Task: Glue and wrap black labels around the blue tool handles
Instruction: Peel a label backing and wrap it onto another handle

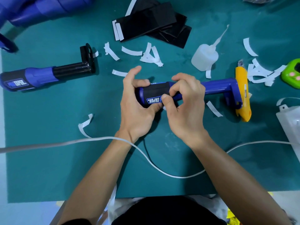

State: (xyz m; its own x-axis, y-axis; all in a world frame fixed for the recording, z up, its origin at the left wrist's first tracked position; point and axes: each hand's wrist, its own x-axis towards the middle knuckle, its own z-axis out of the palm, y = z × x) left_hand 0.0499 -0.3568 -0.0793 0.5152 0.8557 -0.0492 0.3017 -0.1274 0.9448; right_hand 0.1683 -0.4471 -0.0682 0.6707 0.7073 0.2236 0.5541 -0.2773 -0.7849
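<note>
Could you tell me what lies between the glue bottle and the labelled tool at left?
Curled white backing strips on the green mat, in the head view.

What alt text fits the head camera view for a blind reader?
Two bare hands hold a blue plastic tool handle over a green mat: the left hand grips its end, the right hand pinches a black label wrapped round it. Nearby lie a second labelled tool, spare black labels, a white squeeze bottle and a yellow utility knife.
</note>
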